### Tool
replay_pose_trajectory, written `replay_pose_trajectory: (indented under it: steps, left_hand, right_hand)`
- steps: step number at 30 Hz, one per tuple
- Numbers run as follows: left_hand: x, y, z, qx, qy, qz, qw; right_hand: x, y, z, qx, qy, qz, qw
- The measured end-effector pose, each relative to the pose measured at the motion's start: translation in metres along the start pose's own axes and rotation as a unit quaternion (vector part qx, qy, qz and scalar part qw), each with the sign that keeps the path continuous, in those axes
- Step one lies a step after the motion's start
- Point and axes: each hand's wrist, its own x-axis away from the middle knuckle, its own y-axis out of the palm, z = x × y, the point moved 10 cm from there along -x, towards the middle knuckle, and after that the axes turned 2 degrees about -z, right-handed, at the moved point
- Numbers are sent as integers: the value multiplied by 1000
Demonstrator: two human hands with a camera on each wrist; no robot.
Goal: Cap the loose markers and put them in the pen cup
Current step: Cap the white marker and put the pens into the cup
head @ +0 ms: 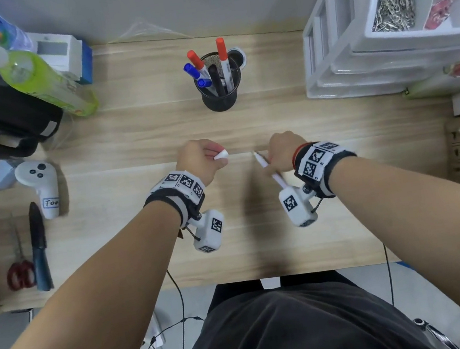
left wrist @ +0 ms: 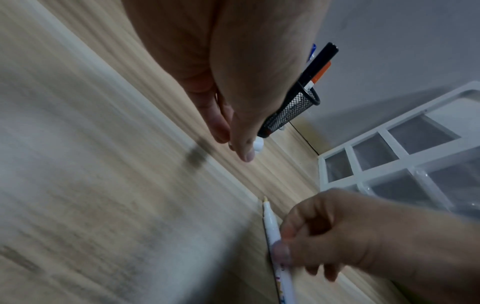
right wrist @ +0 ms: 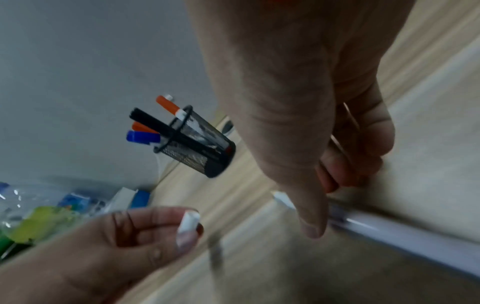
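My left hand pinches a small white marker cap between thumb and fingers, above the middle of the wooden desk. A short gap to its right, my right hand grips a white uncapped marker, its bare tip pointing up and left toward the cap. The same cap and marker show in the wrist views, apart from each other. The black mesh pen cup stands behind both hands, holding red, blue and black capped markers.
White plastic drawers fill the back right. Bottles and a black bag crowd the back left. A white controller, a knife and red scissors lie at the left edge.
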Motion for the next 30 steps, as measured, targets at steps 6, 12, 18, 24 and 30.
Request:
replay_pose_trajectory:
  steps: [6, 12, 18, 24, 30]
  left_hand:
    - [0, 1, 5, 2, 21, 8, 1000]
    - [-3, -9, 14, 5, 31, 27, 999]
    - [-2, -13, 32, 16, 44, 25, 999]
    - [0, -14, 38, 6, 42, 29, 999]
    - [6, -13, 52, -33, 53, 25, 998]
  right_hand:
    - [4, 1, -12, -41, -93, 40, 994]
    - [22, -42, -34, -96, -210, 108, 967]
    - [24, -60, -27, -53, -206, 136, 968]
    - [24, -63, -24, -42, -200, 134, 970]
    - [31, -67, -30, -10, -210, 136, 968]
